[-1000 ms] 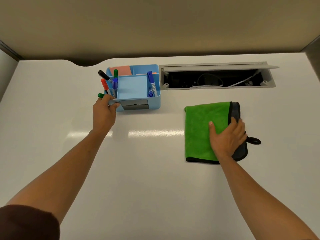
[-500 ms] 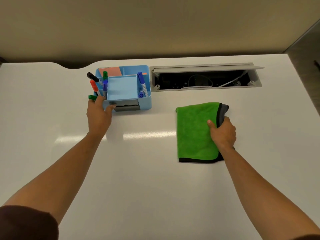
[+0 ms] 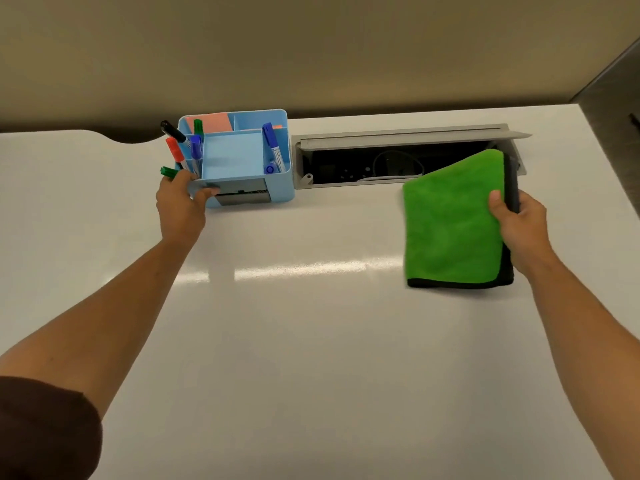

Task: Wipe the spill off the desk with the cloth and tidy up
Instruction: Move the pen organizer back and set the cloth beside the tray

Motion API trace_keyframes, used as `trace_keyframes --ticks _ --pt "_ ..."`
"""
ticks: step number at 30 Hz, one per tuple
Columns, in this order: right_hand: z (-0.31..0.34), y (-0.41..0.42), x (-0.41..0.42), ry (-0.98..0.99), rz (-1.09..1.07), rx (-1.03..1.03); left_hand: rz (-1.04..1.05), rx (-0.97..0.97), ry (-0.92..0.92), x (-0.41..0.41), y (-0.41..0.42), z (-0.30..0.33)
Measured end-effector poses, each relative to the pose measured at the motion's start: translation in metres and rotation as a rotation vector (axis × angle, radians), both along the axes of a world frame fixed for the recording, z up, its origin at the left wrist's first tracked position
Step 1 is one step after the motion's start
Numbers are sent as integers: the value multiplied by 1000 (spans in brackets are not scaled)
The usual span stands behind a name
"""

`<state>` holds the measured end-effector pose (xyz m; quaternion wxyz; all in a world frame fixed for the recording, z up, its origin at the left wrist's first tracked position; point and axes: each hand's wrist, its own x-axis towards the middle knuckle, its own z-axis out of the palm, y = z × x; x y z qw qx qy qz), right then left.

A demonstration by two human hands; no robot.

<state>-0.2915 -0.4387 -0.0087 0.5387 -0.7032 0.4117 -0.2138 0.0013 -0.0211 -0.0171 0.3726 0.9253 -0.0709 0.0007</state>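
Folded green cloth (image 3: pixel 450 223), dark-edged, at right side of the white tabletop (image 3: pixel 311 341); its far corner is raised over the open grey cable tray (image 3: pixel 398 161), near edge low by the surface. Right hand (image 3: pixel 517 220) clamped on the cloth's right edge, thumb on top. Left hand (image 3: pixel 180 202) grips the front-left corner of the blue organiser (image 3: pixel 242 157), which holds markers (image 3: pixel 272 143) and pink notes (image 3: pixel 211 121).
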Motion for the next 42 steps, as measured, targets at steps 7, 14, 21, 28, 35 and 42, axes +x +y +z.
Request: trace_keyframes --ticks 7,14,21,28,35,42 --pt "0 -12 10 14 17 34 -26 30 -11 12 -5 0" --pt "-17 -31 3 218 27 -147 -64 -46 -6 4 2 -8" --pt "-38 -17 -9 552 -55 -621 -61 -34 -14 -6 -2 -21" --pt "-70 37 -1 726 425 -818 -60 15 -9 -8 -2 -18" --pt "-71 24 -4 780 481 -835 -27 107 -10 -32 27 -28" --pt "-59 104 9 624 398 -887 -232 410 -48 -99 57 -49"
